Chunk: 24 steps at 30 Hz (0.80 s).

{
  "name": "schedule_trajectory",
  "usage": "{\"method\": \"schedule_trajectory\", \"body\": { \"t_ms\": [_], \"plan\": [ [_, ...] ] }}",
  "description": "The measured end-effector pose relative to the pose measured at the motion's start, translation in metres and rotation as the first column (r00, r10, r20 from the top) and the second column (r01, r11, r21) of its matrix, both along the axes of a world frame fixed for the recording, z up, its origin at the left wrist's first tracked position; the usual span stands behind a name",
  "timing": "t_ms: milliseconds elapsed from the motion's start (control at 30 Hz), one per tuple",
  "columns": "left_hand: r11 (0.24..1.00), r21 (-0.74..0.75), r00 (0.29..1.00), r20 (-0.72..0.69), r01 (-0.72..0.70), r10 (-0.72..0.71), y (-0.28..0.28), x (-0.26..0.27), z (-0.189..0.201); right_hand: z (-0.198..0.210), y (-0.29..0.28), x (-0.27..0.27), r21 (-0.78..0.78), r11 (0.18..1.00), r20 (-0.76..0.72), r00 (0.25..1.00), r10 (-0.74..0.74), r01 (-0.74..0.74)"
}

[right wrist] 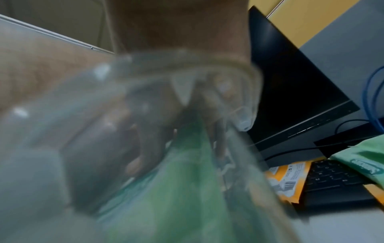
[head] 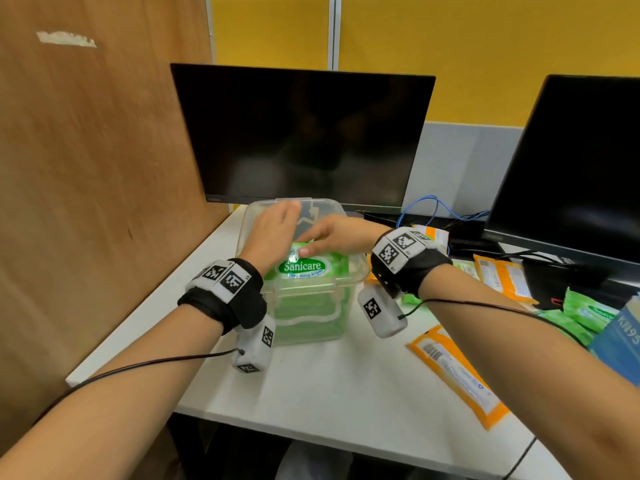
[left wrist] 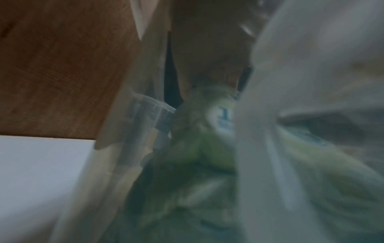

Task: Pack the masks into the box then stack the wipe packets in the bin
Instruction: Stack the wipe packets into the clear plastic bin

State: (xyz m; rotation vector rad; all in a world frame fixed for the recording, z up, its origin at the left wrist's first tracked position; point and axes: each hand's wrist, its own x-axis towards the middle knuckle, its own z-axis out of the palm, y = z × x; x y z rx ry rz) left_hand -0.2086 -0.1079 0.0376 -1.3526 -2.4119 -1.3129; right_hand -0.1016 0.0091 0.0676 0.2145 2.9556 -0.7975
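Right now both hands sit over the clear bin (head: 298,299); right hand (head: 337,237) pinches the top green wipe packet (head: 308,266) w/ thumb on it. Left hand (head: 273,233) beside it, grip unclear.

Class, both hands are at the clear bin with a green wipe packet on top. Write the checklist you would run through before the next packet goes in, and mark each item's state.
1. Top green packet lies flat on the stack: ok, label up.
2. Room left in the clear bin: not ok, the stack reaches about rim height.
3. Left hand free: cannot tell, its fingers are hidden.
4. Right hand free: not ok, its thumb touches the top packet; the other fingers are hidden.
5. More packets within reach: ok, an orange packet lies on the desk to the right.
6. Bin lid clear of the opening: cannot tell.
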Motion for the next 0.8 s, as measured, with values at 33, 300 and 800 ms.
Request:
{"method": "schedule_trajectory", "body": {
  "t_ms": [33,300,800],
  "plan": [
    [0.995,-0.096,0.999,-0.024,0.021,-0.024,-0.001,0.002,0.000,-0.001,-0.003,-0.002,0.044,0.999,0.026,1.000,0.012,-0.013],
    [0.788,-0.598,0.979,0.203,0.144,-0.025,-0.003,0.015,0.001,-0.011,-0.005,-0.008,0.271,0.962,0.079,0.997,-0.016,-0.007],
    [0.597,-0.741,0.949,0.190,0.306,-0.250,-0.007,0.018,0.000,-0.095,0.138,0.110,0.319,0.576,0.180,0.548,-0.817,0.753]
  ]
}}
